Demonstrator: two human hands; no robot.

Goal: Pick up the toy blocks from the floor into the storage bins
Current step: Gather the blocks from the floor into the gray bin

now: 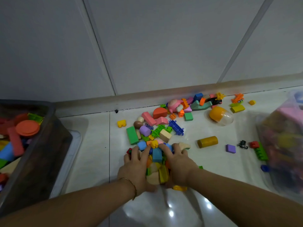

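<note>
The scene is dim, with a cold grey tone. Light comes from above: the glossy floor (91, 153) shows small white glare spots at its near edge. Shadows are soft. The wide lens bends the wall (147, 46) lines. The dark storage bin (49, 145) at left and the clear bag (282, 145) at right look blurred; the toy blocks (148, 118) look sharper.

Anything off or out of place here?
Scattered blocks are expected. Non-blocks among them: orange-and-clear egg capsule, pink toy figure, tiny black toy. Small dark mark at the skirting joint. Left hand and right hand cup a heap of blocks.
</note>
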